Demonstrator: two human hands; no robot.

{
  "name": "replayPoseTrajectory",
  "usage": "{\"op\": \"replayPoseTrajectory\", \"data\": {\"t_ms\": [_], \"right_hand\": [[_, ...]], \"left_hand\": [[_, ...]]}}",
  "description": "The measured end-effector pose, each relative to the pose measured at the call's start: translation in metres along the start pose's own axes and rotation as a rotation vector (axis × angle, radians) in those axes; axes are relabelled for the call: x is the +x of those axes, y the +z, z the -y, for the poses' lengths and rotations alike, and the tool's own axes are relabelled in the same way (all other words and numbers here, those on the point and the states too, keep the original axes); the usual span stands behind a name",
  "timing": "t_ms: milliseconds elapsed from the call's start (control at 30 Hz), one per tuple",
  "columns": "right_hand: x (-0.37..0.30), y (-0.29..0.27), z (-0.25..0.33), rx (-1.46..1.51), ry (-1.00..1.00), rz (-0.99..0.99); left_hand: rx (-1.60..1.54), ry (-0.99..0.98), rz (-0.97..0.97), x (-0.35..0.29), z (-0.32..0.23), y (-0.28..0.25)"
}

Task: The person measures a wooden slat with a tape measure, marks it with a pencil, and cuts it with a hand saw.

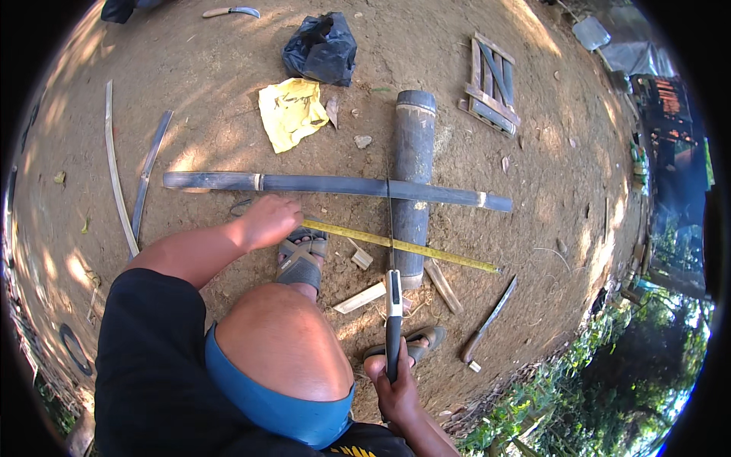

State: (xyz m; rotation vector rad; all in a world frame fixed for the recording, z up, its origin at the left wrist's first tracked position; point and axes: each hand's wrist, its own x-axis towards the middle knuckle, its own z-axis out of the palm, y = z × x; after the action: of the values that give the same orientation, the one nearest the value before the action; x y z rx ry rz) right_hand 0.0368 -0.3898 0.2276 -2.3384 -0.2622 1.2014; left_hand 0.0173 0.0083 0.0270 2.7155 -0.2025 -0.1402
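Observation:
My left hand is closed beside the near edge of a long dark split bamboo strip. From its fingers a yellow tape measure runs out to the right; its case is hidden. My right hand grips the black and white handle of a handsaw. Seen edge-on, the thin saw blade points away from me, across the tape and up to the bamboo strip. That strip lies crosswise on a thick dark bamboo tube, which lies on the ground. The tape also passes over the tube.
A knife lies on the dirt at right, a curved knife at the far left. Bamboo strips, offcuts, a yellow sheet, a black plastic bag and a small wooden frame lie around. My sandalled feet are close to the tube.

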Motion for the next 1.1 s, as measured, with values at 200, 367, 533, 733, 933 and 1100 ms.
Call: {"op": "replayPoseTrajectory", "data": {"t_ms": [200,367,533,733,933,1100], "right_hand": [[0.003,0.004,-0.005,-0.021,-0.065,-0.046],[0.004,0.006,-0.01,-0.04,-0.029,-0.007],[0.002,0.006,-0.021,-0.068,-0.042,0.008],[0.007,0.011,-0.01,-0.035,-0.04,-0.012],[0.012,0.009,-0.03,-0.115,-0.065,-0.018],[0.015,0.011,-0.033,-0.002,-0.068,0.005]], "left_hand": [[0.033,-0.204,0.16,-0.07,0.008,0.007],[-0.012,-0.265,0.244,-0.075,0.014,0.008],[-0.114,-0.231,-0.161,-0.027,0.001,-0.02],[-0.103,-0.318,-0.321,0.1,-0.002,0.005],[-0.347,-0.491,0.118,0.164,-0.028,0.013],[-0.299,-0.533,0.06,0.16,-0.029,0.013]]}}
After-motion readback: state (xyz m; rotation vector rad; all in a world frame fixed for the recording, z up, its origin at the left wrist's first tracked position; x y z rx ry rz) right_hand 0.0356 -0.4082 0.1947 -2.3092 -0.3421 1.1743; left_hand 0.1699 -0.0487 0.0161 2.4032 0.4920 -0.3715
